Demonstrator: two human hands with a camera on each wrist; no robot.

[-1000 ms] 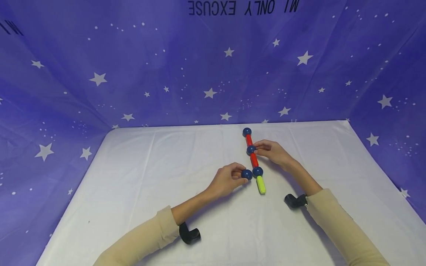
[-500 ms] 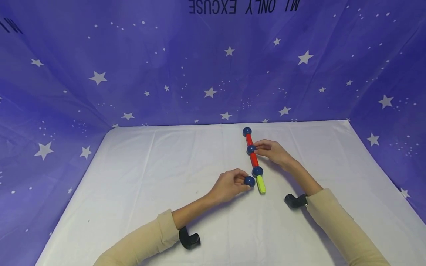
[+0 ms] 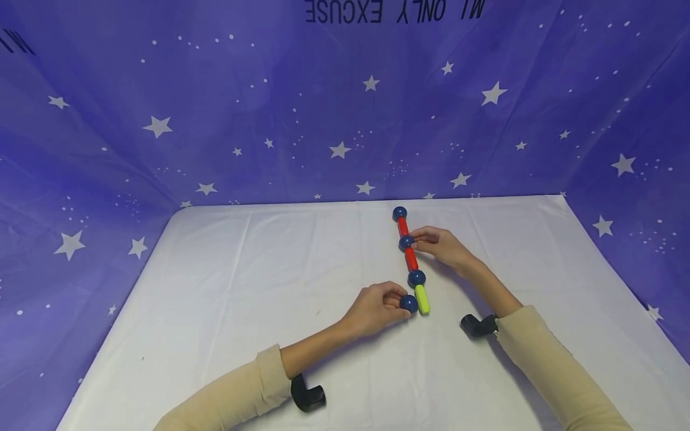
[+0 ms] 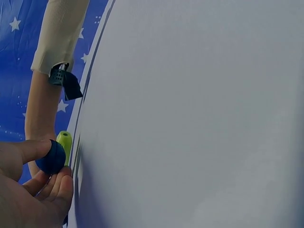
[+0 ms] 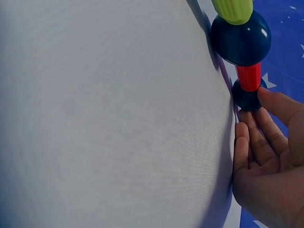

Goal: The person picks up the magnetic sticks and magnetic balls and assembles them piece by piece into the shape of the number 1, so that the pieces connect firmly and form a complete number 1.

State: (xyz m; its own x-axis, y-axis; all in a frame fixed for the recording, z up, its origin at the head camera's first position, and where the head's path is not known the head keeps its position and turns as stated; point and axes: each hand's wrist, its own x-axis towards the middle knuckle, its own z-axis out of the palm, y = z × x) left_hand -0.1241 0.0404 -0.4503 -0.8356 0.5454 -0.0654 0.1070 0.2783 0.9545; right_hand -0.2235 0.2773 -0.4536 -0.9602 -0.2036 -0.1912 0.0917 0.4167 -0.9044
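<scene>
A chain of blue balls and coloured rods lies on the white table. It runs from a far blue ball [image 3: 399,214] through a red rod [image 3: 403,227], a middle blue ball [image 3: 406,242], a second red rod [image 3: 411,259] and a near blue ball [image 3: 416,278] to a yellow-green rod [image 3: 422,299]. My right hand [image 3: 443,246] pinches the middle ball between thumb and fingers, as the right wrist view also shows. With thumb and fingertips my left hand [image 3: 375,308] holds a loose blue ball [image 3: 409,304], close beside the yellow-green rod's left side; whether they touch I cannot tell.
White cloth covers the table [image 3: 242,299]. A purple star-printed curtain [image 3: 302,108] stands behind and at both sides. Black wrist-worn devices hang below the left sleeve [image 3: 308,396] and the right sleeve [image 3: 477,326].
My left hand has brought its blue ball nearer to me and slightly right, from beside the near ball to beside the yellow-green rod. The right hand and the chain stay put.
</scene>
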